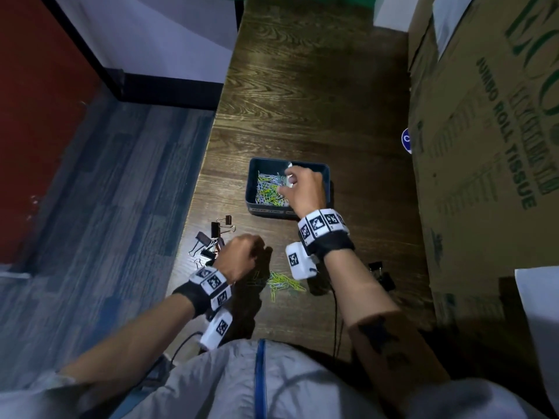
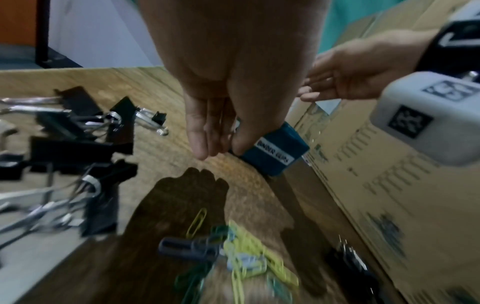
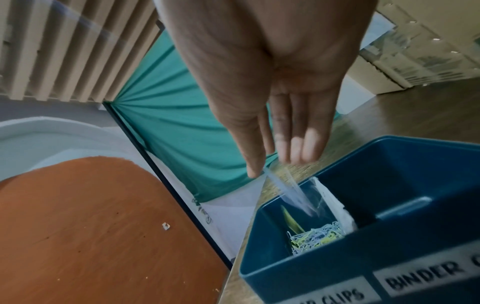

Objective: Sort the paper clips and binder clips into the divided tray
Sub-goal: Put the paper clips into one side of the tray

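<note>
Right hand (image 3: 272, 92) hovers over the divided tray (image 1: 323, 172), fingers straight, grip released – paper clips (image 3: 314, 236) dropping into its left compartment. Left hand (image 1: 239, 257), near the tray, looks loosely curled, holding nothing. Binder clips (image 1: 211, 240) left of it – stiff, springy; pinch the black body.

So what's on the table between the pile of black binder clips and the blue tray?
Only bare wood: in the head view nothing lies between the binder clips and the tray. The loose paper clips lie nearer the person.
</note>
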The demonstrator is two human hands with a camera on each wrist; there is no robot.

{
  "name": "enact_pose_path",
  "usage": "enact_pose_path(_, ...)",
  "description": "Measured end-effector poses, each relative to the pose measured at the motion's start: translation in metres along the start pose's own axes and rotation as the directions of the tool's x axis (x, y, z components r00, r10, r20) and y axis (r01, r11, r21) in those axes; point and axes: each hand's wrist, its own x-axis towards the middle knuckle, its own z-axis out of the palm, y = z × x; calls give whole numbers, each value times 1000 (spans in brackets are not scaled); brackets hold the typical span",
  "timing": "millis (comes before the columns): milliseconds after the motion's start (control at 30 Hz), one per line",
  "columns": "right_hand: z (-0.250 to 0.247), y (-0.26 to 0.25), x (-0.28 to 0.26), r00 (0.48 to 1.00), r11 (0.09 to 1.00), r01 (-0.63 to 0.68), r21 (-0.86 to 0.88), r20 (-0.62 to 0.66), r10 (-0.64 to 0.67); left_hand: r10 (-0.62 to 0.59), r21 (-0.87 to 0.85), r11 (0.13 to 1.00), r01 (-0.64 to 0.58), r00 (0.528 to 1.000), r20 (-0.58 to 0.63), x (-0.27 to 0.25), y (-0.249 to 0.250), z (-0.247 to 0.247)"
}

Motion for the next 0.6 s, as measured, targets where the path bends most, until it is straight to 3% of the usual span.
enact_pose_path(133,9,30,-29,999,1000,-15,-18,-51,14,-47,109,994,29,986,163,-27,-12,29)
enact_pose_path(233,23,73,-66,983,986,-114,-119,133,130,-91,257,966,31,970,226,-43,-16,47)
enact_pose_path(400,51,140,-122,861,897,-147,-416,394,323,-82,266,963,33,981,174,-48,-25,60)
enact_pose_path(600,75,146,-139,894,946,-66,-318,402,197,-1,150,988,-22,989,150,-39,-19,62)
